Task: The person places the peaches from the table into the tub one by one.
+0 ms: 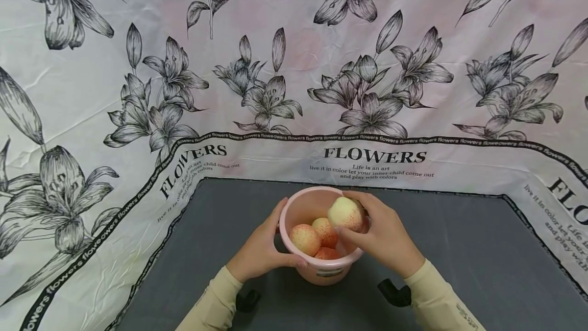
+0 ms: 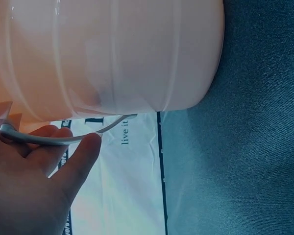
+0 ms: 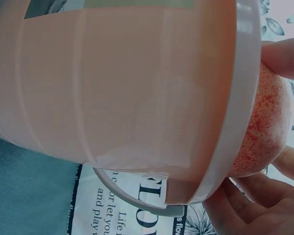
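A pink plastic bucket (image 1: pixel 321 276) stands on the dark surface, tilted slightly in the head view. My left hand (image 1: pixel 259 252) grips its left side, thumb at the front of the rim; in the left wrist view its fingers lie along the pale handle (image 2: pixel 49 140). At the right side of the mouth, my right hand (image 1: pixel 390 234) holds a yellow peach (image 1: pixel 345 213) with red speckles between thumb and fingers. The right wrist view has this peach (image 3: pixel 265 122) just past the rim. Inside the bucket lie a speckled peach (image 1: pixel 305 239), another behind it (image 1: pixel 325 232) and a redder one (image 1: pixel 327 254), partly hidden.
A dark grey mat (image 1: pixel 459 249) covers the work area. Around it runs a white cloth (image 1: pixel 275 160) printed with black lilies and lettering, rising at the back. Black pieces (image 1: pixel 395 292) show beside both wrists.
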`<state>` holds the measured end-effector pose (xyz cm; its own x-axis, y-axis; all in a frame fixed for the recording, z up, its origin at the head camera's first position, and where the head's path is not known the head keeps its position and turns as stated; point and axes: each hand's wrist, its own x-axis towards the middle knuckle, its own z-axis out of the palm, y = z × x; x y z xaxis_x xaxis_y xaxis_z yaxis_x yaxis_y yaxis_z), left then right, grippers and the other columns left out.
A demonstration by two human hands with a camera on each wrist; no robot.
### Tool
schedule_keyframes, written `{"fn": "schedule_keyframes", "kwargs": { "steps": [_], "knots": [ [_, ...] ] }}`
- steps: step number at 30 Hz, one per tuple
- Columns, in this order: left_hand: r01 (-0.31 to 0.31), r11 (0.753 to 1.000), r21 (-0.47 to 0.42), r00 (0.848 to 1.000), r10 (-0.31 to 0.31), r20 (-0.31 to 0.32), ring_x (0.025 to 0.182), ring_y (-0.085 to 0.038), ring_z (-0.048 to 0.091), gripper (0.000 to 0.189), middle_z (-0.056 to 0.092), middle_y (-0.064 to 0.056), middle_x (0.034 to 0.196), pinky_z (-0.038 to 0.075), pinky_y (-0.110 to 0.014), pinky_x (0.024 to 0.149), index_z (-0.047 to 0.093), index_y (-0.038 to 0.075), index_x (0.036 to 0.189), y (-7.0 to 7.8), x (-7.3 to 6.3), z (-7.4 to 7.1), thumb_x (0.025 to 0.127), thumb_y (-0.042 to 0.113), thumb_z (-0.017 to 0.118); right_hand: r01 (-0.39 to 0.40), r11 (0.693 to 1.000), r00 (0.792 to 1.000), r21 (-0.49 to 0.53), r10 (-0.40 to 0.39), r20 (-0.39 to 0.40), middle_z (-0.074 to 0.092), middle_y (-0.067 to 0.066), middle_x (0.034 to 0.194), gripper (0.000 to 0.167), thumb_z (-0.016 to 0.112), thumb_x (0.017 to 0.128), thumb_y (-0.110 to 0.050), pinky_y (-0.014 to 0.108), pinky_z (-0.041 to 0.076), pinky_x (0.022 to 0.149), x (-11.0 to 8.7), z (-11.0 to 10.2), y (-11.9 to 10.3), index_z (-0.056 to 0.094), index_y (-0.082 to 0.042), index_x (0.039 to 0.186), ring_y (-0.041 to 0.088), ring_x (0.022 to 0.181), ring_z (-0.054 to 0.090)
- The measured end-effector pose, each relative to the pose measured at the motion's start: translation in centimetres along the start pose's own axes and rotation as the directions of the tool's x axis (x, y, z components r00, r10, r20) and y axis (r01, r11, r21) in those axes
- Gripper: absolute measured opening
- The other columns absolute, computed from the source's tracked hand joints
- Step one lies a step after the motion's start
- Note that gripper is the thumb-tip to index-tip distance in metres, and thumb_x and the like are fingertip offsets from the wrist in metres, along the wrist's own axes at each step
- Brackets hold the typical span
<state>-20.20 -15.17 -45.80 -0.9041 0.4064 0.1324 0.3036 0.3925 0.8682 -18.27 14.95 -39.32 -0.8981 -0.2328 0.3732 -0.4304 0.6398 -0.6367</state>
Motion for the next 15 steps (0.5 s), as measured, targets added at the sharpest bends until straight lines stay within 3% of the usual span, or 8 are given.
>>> {"fn": "schedule_keyframes", "kwargs": {
  "steps": [8, 15],
  "knots": [
    [-0.01, 1.0, 0.008, 1.0, 0.01, 0.002, 0.156, -0.014, 0.044, 0.138, 0.031, 0.015, 0.175, 0.037, -0.061, 0.129, 0.007, 0.044, 0.172, 0.02, 0.03, 0.04, 0.069, 0.066, 0.096, 0.027, 0.998, 0.999, -0.059, -0.029, -0.019, 0.069, 0.002, 0.141, 0.07, 0.091, 0.09, -0.036, 0.055, 0.059, 0.098, 0.0, -0.02, 0.27, 0.062, -0.017, 0.15, 0.024, 0.125, 0.068],
    [-0.006, 1.0, 0.006, 1.0, 0.006, -0.001, 0.155, -0.012, 0.045, 0.137, 0.032, 0.015, 0.174, 0.037, -0.06, 0.129, 0.008, 0.044, 0.172, -0.09, 0.11, 0.11, 0.069, 0.066, 0.097, 0.04, 0.996, 0.997, -0.079, -0.044, -0.057, 0.07, -0.003, 0.139, 0.064, 0.088, 0.092, -0.04, 0.047, 0.061, 0.093, -0.21, -0.09, 0.66, 0.065, -0.018, 0.148, 0.021, 0.123, 0.07]
  ]
}}
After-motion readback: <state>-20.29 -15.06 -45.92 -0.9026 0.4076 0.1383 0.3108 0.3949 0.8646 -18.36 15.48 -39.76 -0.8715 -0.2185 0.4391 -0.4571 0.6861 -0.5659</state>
